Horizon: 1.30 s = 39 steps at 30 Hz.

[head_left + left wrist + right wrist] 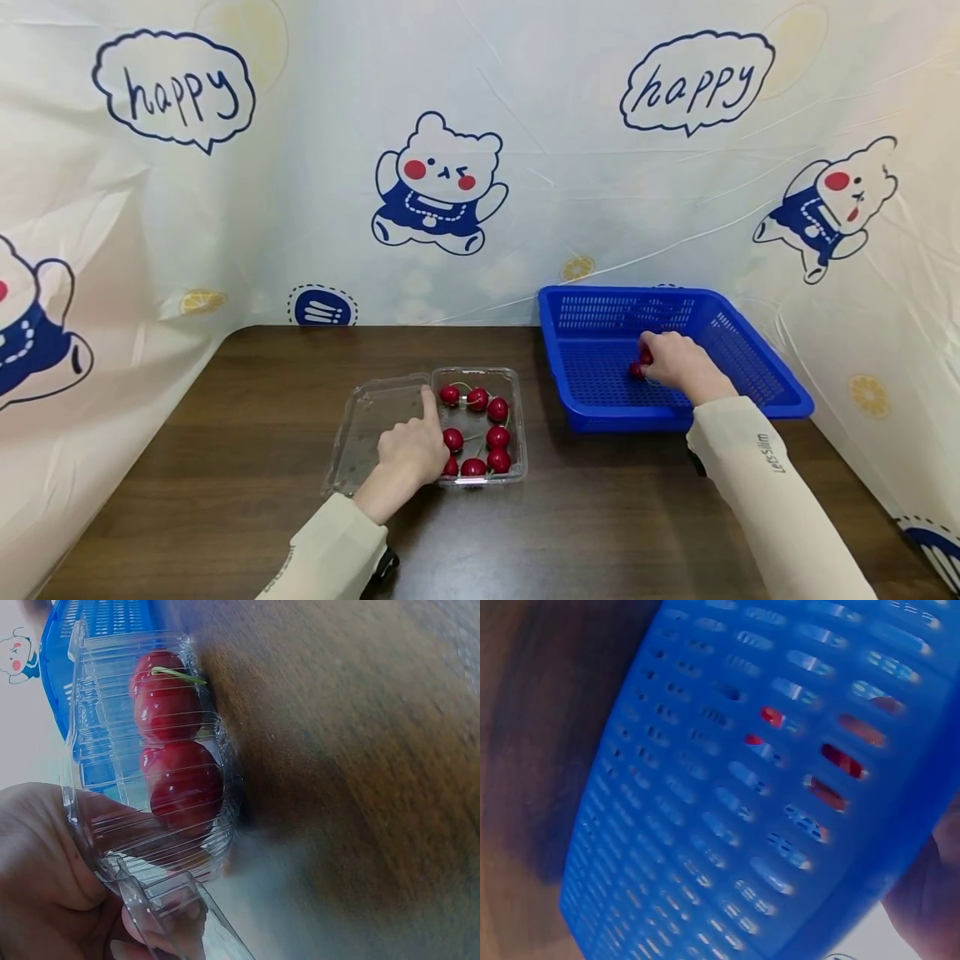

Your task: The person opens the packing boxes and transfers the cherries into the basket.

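A clear plastic box (pixel 521 417) stands on the table with several red cherries (pixel 498 437) inside, some with green stems. Its lid (pixel 375 421) is folded out to the left. My left hand (pixel 411 447) grips the box along the hinge side, index finger stretched forward; through the front wall in the left wrist view, part of the hand (pixel 45 859) shows around the corner. Down inside the blue basket (pixel 558 367), my right hand (pixel 678 360) pinches red cherries (pixel 637 370) near the basket's floor. In the right wrist view, the slotted basket wall (pixel 697 795) hides most of that hand.
The brown wooden table (pixel 247 417) reaches back to a printed cloth (pixel 330 192) with bears and lettering. This cloth also hangs along both sides. The basket stands at the back right, its rim raised above the table.
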{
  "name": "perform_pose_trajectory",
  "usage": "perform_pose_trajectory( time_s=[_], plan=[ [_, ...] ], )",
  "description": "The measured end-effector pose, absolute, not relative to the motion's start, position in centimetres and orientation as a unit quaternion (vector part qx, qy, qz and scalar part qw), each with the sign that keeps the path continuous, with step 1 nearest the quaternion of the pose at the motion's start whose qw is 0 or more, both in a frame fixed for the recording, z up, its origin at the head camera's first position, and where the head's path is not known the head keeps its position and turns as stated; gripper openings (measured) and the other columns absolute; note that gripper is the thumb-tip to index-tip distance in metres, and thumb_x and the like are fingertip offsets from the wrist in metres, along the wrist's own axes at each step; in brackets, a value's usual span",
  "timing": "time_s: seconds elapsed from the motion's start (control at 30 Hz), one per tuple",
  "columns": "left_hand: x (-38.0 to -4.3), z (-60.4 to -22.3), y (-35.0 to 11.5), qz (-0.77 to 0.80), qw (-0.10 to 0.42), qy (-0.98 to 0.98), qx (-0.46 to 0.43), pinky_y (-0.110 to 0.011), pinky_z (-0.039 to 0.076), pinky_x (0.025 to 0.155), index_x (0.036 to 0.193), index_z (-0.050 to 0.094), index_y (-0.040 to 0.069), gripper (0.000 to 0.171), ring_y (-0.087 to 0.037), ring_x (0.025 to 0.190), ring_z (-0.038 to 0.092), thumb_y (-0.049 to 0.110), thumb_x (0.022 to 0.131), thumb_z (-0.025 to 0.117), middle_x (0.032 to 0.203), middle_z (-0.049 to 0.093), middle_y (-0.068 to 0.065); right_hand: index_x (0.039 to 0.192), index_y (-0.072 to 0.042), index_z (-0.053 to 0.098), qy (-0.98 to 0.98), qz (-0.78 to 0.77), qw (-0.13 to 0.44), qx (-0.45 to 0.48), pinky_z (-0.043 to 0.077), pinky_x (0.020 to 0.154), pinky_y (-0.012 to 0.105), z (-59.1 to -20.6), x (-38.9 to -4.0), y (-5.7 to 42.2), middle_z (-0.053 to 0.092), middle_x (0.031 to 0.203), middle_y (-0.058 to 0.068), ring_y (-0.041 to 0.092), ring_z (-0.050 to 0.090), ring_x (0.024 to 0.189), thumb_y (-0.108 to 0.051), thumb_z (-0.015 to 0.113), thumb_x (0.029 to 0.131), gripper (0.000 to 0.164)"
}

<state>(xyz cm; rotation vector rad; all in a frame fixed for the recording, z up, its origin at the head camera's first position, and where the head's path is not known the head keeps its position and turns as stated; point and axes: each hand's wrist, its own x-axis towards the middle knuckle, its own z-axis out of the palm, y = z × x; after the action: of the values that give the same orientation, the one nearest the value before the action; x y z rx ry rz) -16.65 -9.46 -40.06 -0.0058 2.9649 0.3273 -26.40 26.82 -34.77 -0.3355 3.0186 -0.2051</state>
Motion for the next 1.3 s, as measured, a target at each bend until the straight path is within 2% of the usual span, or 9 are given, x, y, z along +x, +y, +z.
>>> perform_pose_trajectory(
  time_s=[0.17, 0.33, 0.5, 0.7, 0.97, 1.3],
  plan=[
    [-16.6, -40.1, -9.5, 0.111, 0.082, 0.990, -0.003, -0.031, 0.031, 0.039, 0.153, 0.013, -0.002, 0.080, -0.019, 0.041, 0.041, 0.017, 0.087, 0.055, 0.047, 0.050, -0.006, 0.109, 0.004, 0.060, 0.990, -0.050, 0.072, -0.110, 0.054, 0.075, 0.056, -35.7, -26.4, 27.1, 0.067, 0.095, 0.025, 0.033, 0.058, 0.076, -0.010, 0.066, 0.085, 0.028],
    [-16.6, -40.1, -9.5, 0.111, 0.081, 0.990, -0.002, -0.032, 0.031, 0.040, 0.153, 0.013, -0.002, 0.081, -0.019, 0.041, 0.042, 0.017, 0.087, 0.055, 0.047, 0.051, -0.006, 0.106, 0.004, 0.060, 0.989, -0.047, 0.093, -0.101, 0.055, 0.072, 0.055, -36.2, -26.4, 27.4, 0.067, 0.094, 0.025, 0.032, 0.059, 0.074, -0.009, 0.066, 0.085, 0.026],
    [-16.7, -40.1, -9.5, 0.110, 0.082, 0.991, -0.003, -0.032, 0.032, 0.040, 0.153, 0.013, -0.002, 0.080, -0.020, 0.042, 0.044, 0.017, 0.087, 0.055, 0.048, 0.052, -0.007, 0.104, 0.003, 0.061, 0.989, -0.045, 0.090, -0.106, 0.055, 0.074, 0.056, -36.4, -26.4, 27.2, 0.068, 0.094, 0.024, 0.032, 0.059, 0.074, -0.009, 0.067, 0.085, 0.024],
    [-16.7, -40.1, -9.5, 0.112, 0.086, 0.990, -0.005, -0.031, 0.029, 0.039, 0.153, 0.013, -0.002, 0.080, -0.018, 0.041, 0.040, 0.017, 0.087, 0.055, 0.046, 0.049, -0.006, 0.105, 0.003, 0.060, 0.989, -0.047, 0.091, -0.106, 0.054, 0.077, 0.058, -36.6, -26.3, 27.0, 0.068, 0.095, 0.025, 0.032, 0.061, 0.075, -0.008, 0.067, 0.085, 0.024],
    [-16.7, -40.2, -9.5, 0.113, 0.084, 0.990, -0.002, -0.029, 0.027, 0.038, 0.153, 0.013, -0.002, 0.081, -0.017, 0.039, 0.036, 0.016, 0.087, 0.056, 0.045, 0.045, -0.004, 0.109, 0.004, 0.060, 0.989, -0.055, 0.089, -0.105, 0.053, 0.079, 0.060, -36.7, -26.2, 27.0, 0.068, 0.100, 0.027, 0.034, 0.061, 0.078, -0.008, 0.066, 0.085, 0.028],
    [-16.7, -40.3, -9.5, 0.114, 0.084, 0.990, -0.004, -0.030, 0.029, 0.039, 0.153, 0.012, -0.002, 0.081, -0.018, 0.040, 0.039, 0.016, 0.086, 0.056, 0.046, 0.047, -0.005, 0.120, 0.006, 0.058, 0.987, -0.057, 0.107, -0.100, 0.053, 0.082, 0.062, -37.0, -26.6, 27.6, 0.067, 0.107, 0.030, 0.035, 0.062, 0.082, -0.007, 0.064, 0.086, 0.037]
  ],
)
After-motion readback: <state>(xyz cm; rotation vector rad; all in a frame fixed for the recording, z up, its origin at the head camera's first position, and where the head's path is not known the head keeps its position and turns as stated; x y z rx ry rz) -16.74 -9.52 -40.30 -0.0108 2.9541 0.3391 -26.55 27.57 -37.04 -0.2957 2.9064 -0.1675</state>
